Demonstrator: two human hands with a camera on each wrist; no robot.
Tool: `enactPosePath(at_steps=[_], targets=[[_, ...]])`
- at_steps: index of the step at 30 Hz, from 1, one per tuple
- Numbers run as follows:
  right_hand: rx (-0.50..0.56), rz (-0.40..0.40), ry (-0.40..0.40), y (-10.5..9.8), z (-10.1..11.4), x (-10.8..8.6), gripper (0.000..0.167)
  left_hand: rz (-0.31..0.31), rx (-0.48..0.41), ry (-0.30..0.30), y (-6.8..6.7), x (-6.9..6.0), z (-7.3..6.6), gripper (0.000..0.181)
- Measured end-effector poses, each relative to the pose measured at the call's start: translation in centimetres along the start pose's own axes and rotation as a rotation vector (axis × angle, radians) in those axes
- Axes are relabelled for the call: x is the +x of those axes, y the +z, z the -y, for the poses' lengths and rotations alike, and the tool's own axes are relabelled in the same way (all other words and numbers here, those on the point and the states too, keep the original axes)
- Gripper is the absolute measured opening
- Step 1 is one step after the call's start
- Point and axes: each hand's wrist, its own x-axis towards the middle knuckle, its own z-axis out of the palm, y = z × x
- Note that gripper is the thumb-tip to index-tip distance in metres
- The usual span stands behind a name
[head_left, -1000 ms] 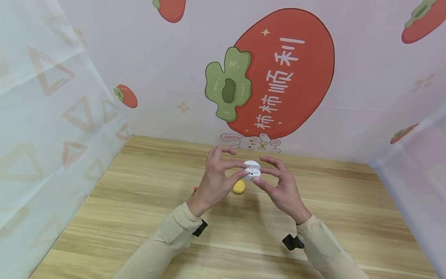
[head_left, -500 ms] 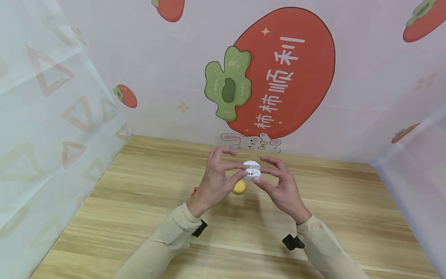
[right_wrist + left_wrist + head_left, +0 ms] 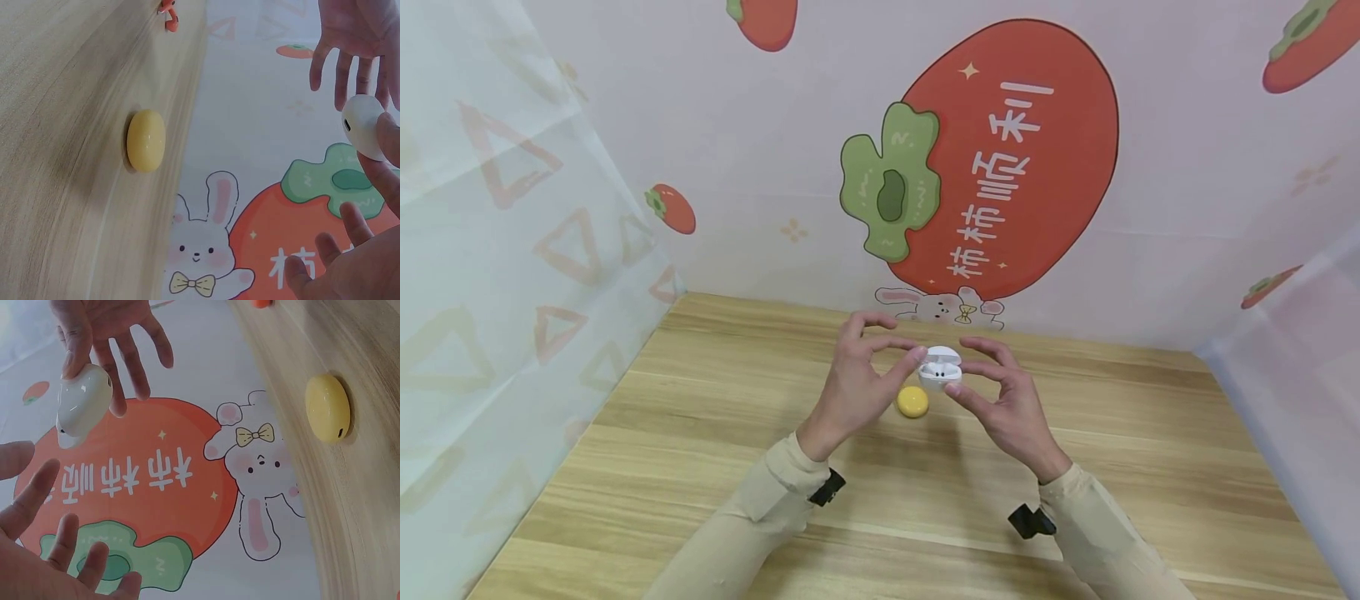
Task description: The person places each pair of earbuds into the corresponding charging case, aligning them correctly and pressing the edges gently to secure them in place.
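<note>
A white earbud case with its lid raised is held above the table by the right hand, thumb and index finger pinching it. Dark spots show inside the case. Beside it, the left hand has its fingers spread; the left wrist view shows a gap between this hand and the white case. Below the hands a closed yellow case lies on the table, also seen in the right wrist view.
Small orange-red pieces lie on the wooden table, seen in the right wrist view. A printed cloth wall with a large red fruit and a rabbit stands behind the table. More cloth walls stand at both sides.
The left hand has let go of the white case and moved slightly left. The right hand still holds it in about the same place. The orange-red bit beside the left hand is now hidden.
</note>
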Motion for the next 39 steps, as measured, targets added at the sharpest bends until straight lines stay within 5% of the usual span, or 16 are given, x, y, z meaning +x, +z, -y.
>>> enactPosePath(at_steps=[8,20,26,39], targets=[[-0.001,0.006,-0.010,0.1,0.0,0.0,0.023,0.013,-0.018,-0.203,0.0,0.7,0.3,0.029],[0.000,0.039,0.001,0.2,0.1,0.0,0.019,0.187,-0.045,-0.336,0.2,1.2,0.7,0.047],[-0.005,0.058,0.008,0.2,0.2,-0.1,0.020,0.255,-0.033,-0.371,0.2,1.2,0.6,0.056],[0.019,0.091,0.041,0.3,0.2,-0.1,0.022,0.309,-0.060,-0.374,-0.1,1.0,0.4,0.046]])
